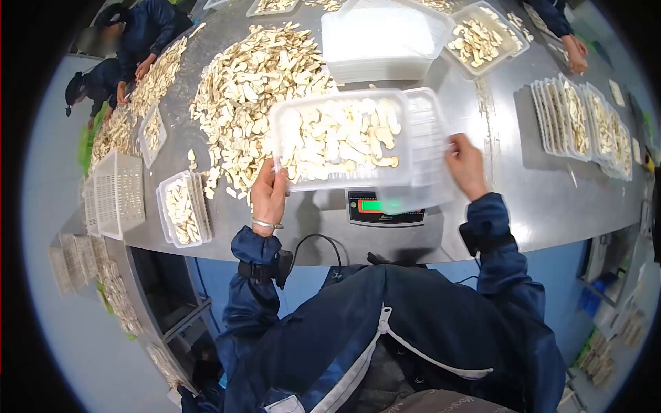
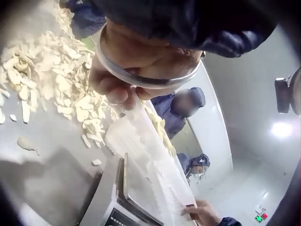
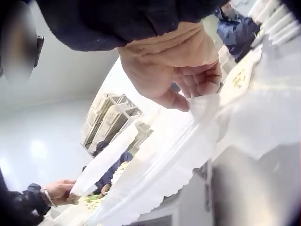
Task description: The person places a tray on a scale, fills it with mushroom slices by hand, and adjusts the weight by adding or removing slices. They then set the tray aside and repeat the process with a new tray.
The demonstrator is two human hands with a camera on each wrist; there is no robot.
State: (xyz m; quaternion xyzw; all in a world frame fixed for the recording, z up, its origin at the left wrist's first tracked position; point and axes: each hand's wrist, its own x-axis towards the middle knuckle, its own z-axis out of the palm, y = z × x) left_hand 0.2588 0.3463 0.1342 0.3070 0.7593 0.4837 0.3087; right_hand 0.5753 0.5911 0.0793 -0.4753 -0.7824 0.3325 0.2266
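My left hand grips the near left edge of a translucent plastic tray that holds a layer of pale mushroom slices. A bare translucent tray overlaps its right side, partly hidden behind it. Thumb and fingers of my right hand pinch that second tray's right edge; the right wrist view shows the pinch at the tray's rim. Both trays are held up over a digital scale with a lit green display. In the left wrist view, the scale lies below the trays.
A large heap of mushroom slices covers the steel table on the left. Stacked trays stand behind the scale. Filled trays stand at the left and right. A white basket sits far left. Other people work around the table.
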